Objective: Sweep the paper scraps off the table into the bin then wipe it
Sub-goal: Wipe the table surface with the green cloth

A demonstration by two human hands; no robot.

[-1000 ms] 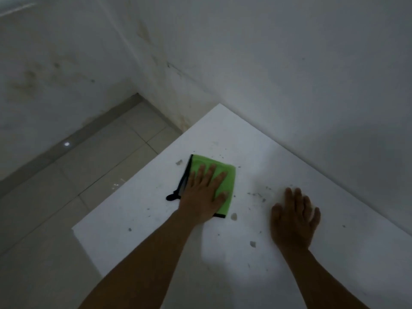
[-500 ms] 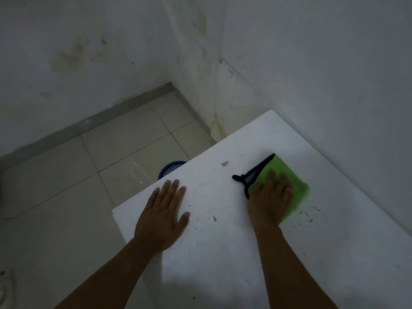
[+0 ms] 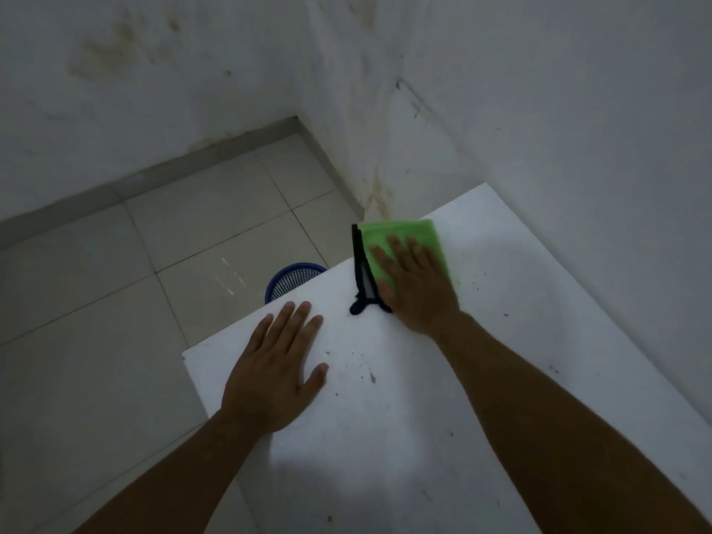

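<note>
Right hand [image 3: 418, 289] flat, fingers spread, pressing folded green black-edged cloth [image 3: 400, 240] at white table [image 3: 539, 321] far edge, probably wiping. Left hand [image 3: 275, 370] open, bracing. Blue mesh bin [image 3: 287, 281] below edge; dark specks, maybe scraps.

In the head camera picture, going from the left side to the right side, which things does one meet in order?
blue bin → left hand → black edge of the cloth → right hand, pressed flat on the green cloth.
</note>
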